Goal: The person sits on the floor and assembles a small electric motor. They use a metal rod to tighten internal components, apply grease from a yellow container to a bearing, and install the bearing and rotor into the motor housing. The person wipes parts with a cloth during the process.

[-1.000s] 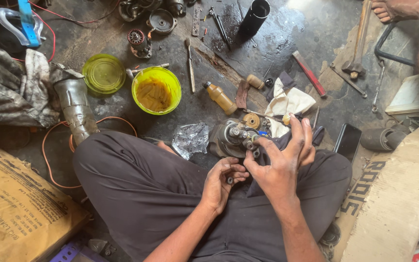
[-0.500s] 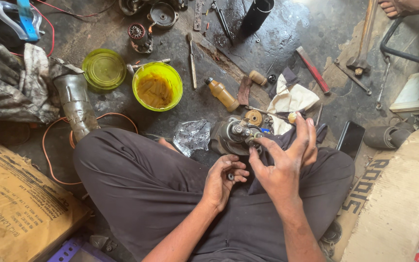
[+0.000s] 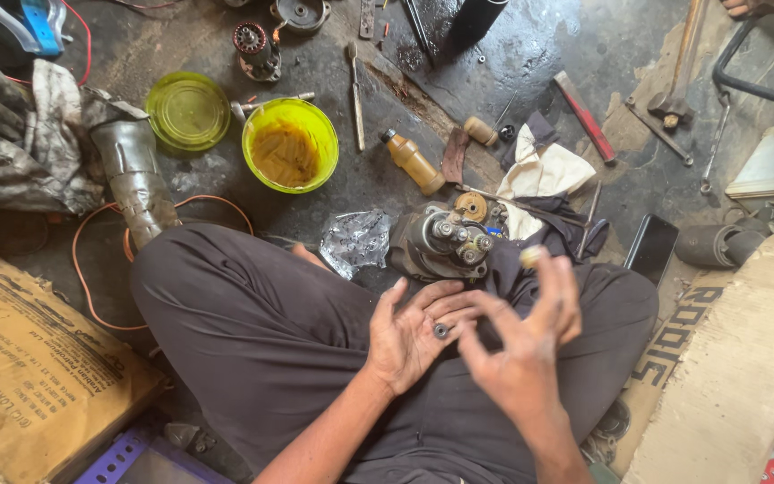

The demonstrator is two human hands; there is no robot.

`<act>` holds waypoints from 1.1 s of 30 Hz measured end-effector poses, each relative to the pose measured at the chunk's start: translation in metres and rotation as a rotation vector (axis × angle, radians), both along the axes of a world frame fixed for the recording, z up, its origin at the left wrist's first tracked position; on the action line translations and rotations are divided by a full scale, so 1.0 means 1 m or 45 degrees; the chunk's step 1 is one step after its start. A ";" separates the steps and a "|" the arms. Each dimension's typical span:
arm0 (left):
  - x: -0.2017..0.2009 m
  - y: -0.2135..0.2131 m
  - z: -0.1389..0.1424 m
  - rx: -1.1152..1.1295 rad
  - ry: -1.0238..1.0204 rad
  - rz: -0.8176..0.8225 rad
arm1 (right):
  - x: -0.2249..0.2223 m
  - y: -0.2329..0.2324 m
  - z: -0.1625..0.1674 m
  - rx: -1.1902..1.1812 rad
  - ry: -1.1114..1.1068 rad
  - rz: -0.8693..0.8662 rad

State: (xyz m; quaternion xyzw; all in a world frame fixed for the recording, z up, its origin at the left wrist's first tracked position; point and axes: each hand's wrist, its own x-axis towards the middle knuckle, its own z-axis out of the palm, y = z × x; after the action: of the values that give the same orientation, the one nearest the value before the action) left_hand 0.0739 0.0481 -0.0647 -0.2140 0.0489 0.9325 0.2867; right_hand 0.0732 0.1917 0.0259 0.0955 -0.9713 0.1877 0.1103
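Hands, two of them, work over the lap of a person sitting cross-legged on a grimy workshop floor. One small dark metal ring (image 3: 442, 331) lies on the open palm of the left hand (image 3: 412, 333), whose fingers are spread and slightly curled upward, gripping nothing. The right hand (image 3: 520, 345) hovers just beside it, palm turned toward the left hand, fingers loosely fanned; one small pale round piece (image 3: 530, 255) shows at its raised fingertips, though blur hides how it is held.

Just ahead of the hands, on dark cloth by the knees, sits one grey starter motor housing (image 3: 441, 242) with its gear end facing up. Beyond it lie one yellow tub of grease (image 3: 289, 145), one yellow lid (image 3: 188, 111) beside it, one small amber bottle (image 3: 414, 162), one red-handled tool (image 3: 585, 116), one white rag (image 3: 544, 175) and one crumpled clear plastic bag (image 3: 356, 240). One black phone (image 3: 651, 248) rests near the right knee.

Half a second ago both hands were closed together on a small part, right hand touching the motor housing. Now the left hand has opened flat to show the ring, and the right has lifted clear of the housing and drawn back toward the body.
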 end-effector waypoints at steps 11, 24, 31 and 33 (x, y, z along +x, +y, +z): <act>0.003 0.002 -0.004 -0.034 0.189 -0.070 | 0.011 -0.009 -0.008 0.092 -0.055 0.070; 0.005 0.019 -0.057 -0.598 -0.041 0.052 | -0.081 -0.010 0.006 -0.070 0.103 -0.055; 0.002 0.016 -0.042 -0.630 -0.033 0.005 | -0.081 -0.013 0.005 -0.074 0.031 -0.076; 0.001 0.016 -0.039 -0.633 -0.023 -0.002 | -0.081 -0.012 0.005 -0.109 0.002 -0.066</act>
State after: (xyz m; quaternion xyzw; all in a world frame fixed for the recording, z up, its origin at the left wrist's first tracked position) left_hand 0.0748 0.0636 -0.1035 -0.2862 0.2744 0.8897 0.2265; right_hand -0.0082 0.1800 0.0310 0.0657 -0.9645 0.2261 0.1198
